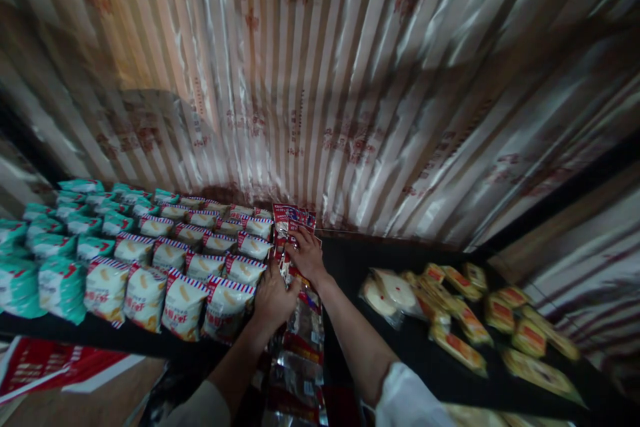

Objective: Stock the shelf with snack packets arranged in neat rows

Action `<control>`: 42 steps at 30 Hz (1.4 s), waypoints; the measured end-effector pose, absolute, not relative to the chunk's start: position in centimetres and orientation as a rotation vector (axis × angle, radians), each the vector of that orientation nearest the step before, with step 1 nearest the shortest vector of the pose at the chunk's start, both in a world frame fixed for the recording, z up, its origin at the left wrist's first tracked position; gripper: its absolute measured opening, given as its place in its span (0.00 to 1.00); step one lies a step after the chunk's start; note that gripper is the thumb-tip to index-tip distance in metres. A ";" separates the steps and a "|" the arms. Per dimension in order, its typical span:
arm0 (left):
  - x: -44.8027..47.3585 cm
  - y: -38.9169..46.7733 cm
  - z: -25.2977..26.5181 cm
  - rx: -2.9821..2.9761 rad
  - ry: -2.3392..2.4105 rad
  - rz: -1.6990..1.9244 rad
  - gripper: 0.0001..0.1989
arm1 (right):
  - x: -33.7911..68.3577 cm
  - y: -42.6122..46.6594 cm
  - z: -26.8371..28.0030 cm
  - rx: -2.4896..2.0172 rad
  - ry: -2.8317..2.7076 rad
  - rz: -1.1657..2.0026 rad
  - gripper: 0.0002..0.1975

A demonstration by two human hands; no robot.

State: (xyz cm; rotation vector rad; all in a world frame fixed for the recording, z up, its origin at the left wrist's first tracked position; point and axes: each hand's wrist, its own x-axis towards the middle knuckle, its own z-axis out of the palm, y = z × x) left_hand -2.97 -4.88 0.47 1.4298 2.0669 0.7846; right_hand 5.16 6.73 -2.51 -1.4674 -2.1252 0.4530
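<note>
A chain of shiny red-and-silver packets (304, 330) runs from the back of the dark table down toward my body. My left hand (275, 297) is closed on the left side of this row, its thumb and fingers around a packet edge, close to the white snack bags. Farther back, my right hand (306, 255) lies over the rear red packets with its fingers stretched out. The fingertips of both hands are dim and partly hidden. White bags with striped tops (227, 307) stand in rows immediately left of my left hand.
Teal bags (63, 287) fill the far left in rows. Yellow packs (457, 350) and round white packs (387, 293) lie loosely on the dark table (345, 267) at right. A striped plastic sheet (350, 80) hangs behind. A red printed bag (45, 367) lies below left.
</note>
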 end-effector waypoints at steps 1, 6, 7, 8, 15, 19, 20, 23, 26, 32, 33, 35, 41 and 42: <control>-2.9 -4.5 0.6 1.419 2.068 0.787 0.33 | 5.2 6.7 -2.5 -1.480 -2.120 0.458 0.19; -2.6 -2.6 1.0 1.285 2.079 0.808 0.31 | 5.4 6.7 -2.4 -1.463 -2.147 0.447 0.19; -2.5 -2.2 1.0 1.262 2.094 0.800 0.30 | 5.4 6.7 -2.4 -1.463 -2.148 0.447 0.18; -2.5 -1.9 1.0 1.244 2.110 0.789 0.29 | 5.4 6.8 -2.5 -1.470 -2.142 0.450 0.18; -2.2 -1.0 1.7 1.117 2.115 0.877 0.22 | 5.6 6.8 -3.0 -1.498 -2.075 0.518 0.19; -1.9 -0.7 1.6 1.116 2.141 0.915 0.18 | 5.9 7.0 -3.3 -1.483 -2.031 0.523 0.19; -1.9 -0.7 1.4 1.127 2.145 0.914 0.18 | 5.9 7.0 -3.3 -1.476 -2.023 0.523 0.19; -1.9 -0.7 0.9 1.212 2.173 0.894 0.21 | 6.1 7.1 -3.5 -1.458 -2.010 0.539 0.19; -1.8 -0.6 0.7 1.286 2.223 0.847 0.23 | 6.2 7.0 -3.4 -1.453 -1.992 0.565 0.19; -1.5 0.0 1.2 1.273 2.251 0.832 0.18 | 6.7 7.1 -3.9 -1.382 -1.955 0.586 0.18; -1.4 0.1 1.2 1.268 2.251 0.835 0.16 | 6.8 7.2 -4.1 -1.357 -1.948 0.584 0.18; -1.3 0.4 1.3 1.264 2.276 0.839 0.15 | 7.0 7.3 -4.7 -1.312 -1.925 0.575 0.18; -1.3 1.1 1.2 1.182 2.297 0.892 0.16 | 7.1 7.6 -5.4 -1.267 -1.882 0.559 0.18; -1.2 1.2 1.1 1.197 2.281 0.917 0.18 | 7.1 7.6 -5.4 -1.272 -1.878 0.564 0.18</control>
